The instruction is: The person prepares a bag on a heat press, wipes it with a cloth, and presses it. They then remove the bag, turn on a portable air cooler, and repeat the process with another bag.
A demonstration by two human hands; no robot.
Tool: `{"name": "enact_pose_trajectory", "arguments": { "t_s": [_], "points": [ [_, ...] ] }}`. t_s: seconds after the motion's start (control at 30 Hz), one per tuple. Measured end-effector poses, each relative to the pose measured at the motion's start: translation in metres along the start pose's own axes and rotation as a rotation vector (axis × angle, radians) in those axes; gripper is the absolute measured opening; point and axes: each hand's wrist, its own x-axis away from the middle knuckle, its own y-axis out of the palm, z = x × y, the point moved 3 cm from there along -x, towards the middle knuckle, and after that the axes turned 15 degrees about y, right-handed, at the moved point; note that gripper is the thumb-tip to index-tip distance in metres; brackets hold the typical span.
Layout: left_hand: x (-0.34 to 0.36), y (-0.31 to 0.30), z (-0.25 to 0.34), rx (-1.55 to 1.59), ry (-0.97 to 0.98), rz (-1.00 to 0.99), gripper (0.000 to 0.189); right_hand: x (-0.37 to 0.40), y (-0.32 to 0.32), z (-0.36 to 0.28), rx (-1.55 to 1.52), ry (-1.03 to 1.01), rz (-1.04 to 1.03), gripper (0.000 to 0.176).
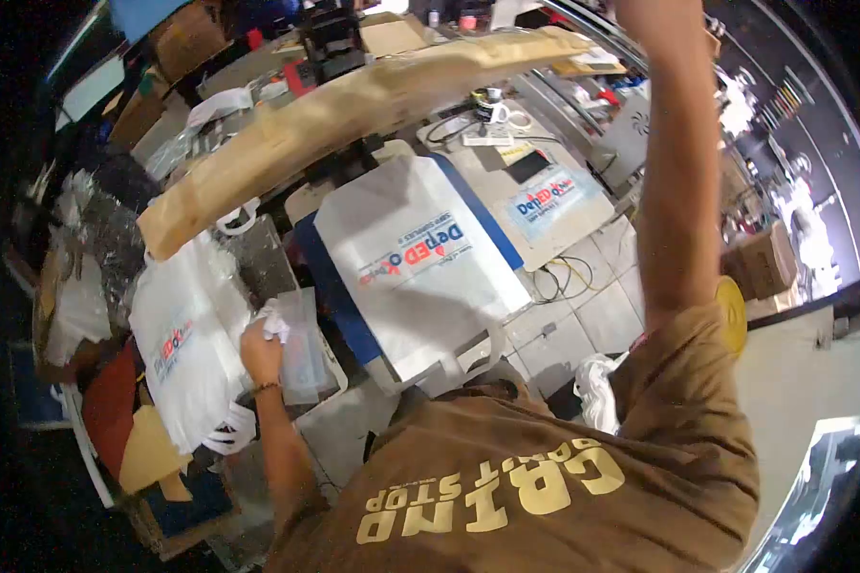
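My left hand [262, 355] is closed on a crumpled white cloth or tissue [274, 323], just above some clear plastic sheets [302, 368]. Raised high at the top right, my right hand [661, 21] is mostly cut off by the frame edge, with its fingers hidden. Between my arms a white tote bag [392, 220] with a printed "DepED" label lies flat on a blue pad [483, 212], its handle toward me. Left of my left hand is a pile of white printed bags [186, 329].
A long beige beam-like piece [354, 119] crosses beyond the tote bag. On the side table [583, 224] lie a phone [528, 167], a printed transfer sheet [548, 202] and a mug [490, 107]. Cables [564, 279] hang over the tiled floor. A cardboard box [761, 263] stands at right.
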Motion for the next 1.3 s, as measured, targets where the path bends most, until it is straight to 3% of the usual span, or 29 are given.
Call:
{"name": "enact_pose_trajectory", "arguments": {
  "t_s": [0.07, 0.1, 0.13, 0.17, 0.23, 0.3, 0.37, 0.4, 0.47, 0.5, 0.53, 0.63, 0.7, 0.73, 0.83, 0.87, 0.97, 1.1, 1.17, 1.23, 1.3],
  "points": [
    [-0.027, -0.048, 0.037, 0.094, -0.031, 0.077, 0.044, 0.092, 0.064, 0.042, -0.353, 0.376, -0.032, 0.028],
    [-0.037, -0.069, 0.06, 0.177, -0.086, 0.155, 0.044, 0.124, 0.092, 0.045, -0.4, 0.61, -0.161, 0.023],
    [-0.049, -0.075, 0.081, 0.18, -0.078, 0.155, 0.044, 0.152, 0.128, 0.067, -0.477, 0.685, -0.282, 0.03],
    [-0.063, -0.077, 0.105, 0.338, 0.02, 0.204, 0.045, 0.186, 0.172, 0.103, -0.416, 0.567, -0.31, 0.028],
    [-0.085, -0.078, 0.155, 0.54, 0.224, 0.177, 0.043, 0.248, 0.241, 0.147, -0.104, 0.613, -0.404, 0.035],
    [-0.102, -0.044, 0.195, 0.363, 0.327, 0.062, 0.04, 0.306, 0.296, 0.177, 0.131, 0.677, -0.331, 0.057],
    [-0.111, 0.013, 0.225, 0.268, 0.412, 0.07, 0.037, 0.332, 0.315, 0.172, 0.25, 0.732, -0.187, 0.068],
    [-0.113, 0.047, 0.24, 0.388, 0.35, -0.007, 0.036, 0.34, 0.32, 0.172, 0.268, 0.743, -0.195, 0.067],
    [-0.115, 0.068, 0.294, 0.281, 0.475, 0.026, 0.036, 0.354, 0.334, 0.185, 0.283, 0.755, -0.199, 0.067],
    [-0.12, 0.073, 0.315, 0.292, 0.513, 0.029, 0.036, 0.362, 0.339, 0.189, 0.101, 0.742, -0.135, 0.066],
    [-0.133, 0.087, 0.318, 0.293, 0.515, 0.022, 0.036, 0.368, 0.342, 0.192, -0.08, 0.723, -0.072, 0.065],
    [-0.164, 0.114, 0.326, 0.267, 0.555, 0.05, 0.037, 0.368, 0.334, 0.183, -0.065, 0.739, -0.049, 0.062],
    [-0.178, 0.108, 0.341, 0.397, 0.286, 0.019, 0.04, 0.368, 0.331, 0.182, -0.096, 0.781, -0.086, 0.06],
    [-0.159, 0.121, 0.347, 0.34, 0.438, 0.03, 0.044, 0.368, 0.331, 0.184, -0.117, 0.767, -0.056, 0.06],
    [-0.15, 0.112, 0.353, 0.422, 0.47, -0.065, 0.047, 0.369, 0.331, 0.196, -0.175, 0.703, 0.011, 0.061],
    [-0.162, 0.116, 0.345, 0.422, 0.288, -0.047, 0.042, 0.37, 0.329, 0.197, -0.248, 0.75, -0.04, 0.062],
    [-0.193, 0.124, 0.33, 0.351, 0.204, 0.092, 0.033, 0.379, 0.334, 0.196, -0.295, 0.823, -0.061, 0.065],
    [-0.157, 0.111, 0.388, 0.376, 0.412, 0.2, 0.031, 0.382, 0.345, 0.207, -0.422, 0.841, -0.057, 0.067],
    [-0.142, 0.098, 0.364, 0.327, 0.335, 0.182, 0.029, 0.376, 0.336, 0.203, -0.446, 0.866, -0.1, 0.068],
    [-0.121, 0.082, 0.301, 0.248, 0.352, 0.233, 0.025, 0.377, 0.332, 0.202, -0.512, 0.865, -0.07, 0.067],
    [-0.101, 0.046, 0.262, 0.045, 0.108, 0.18, 0.02, 0.38, 0.341, 0.207, -0.495, 0.85, -0.086, 0.066]
  ]
}}
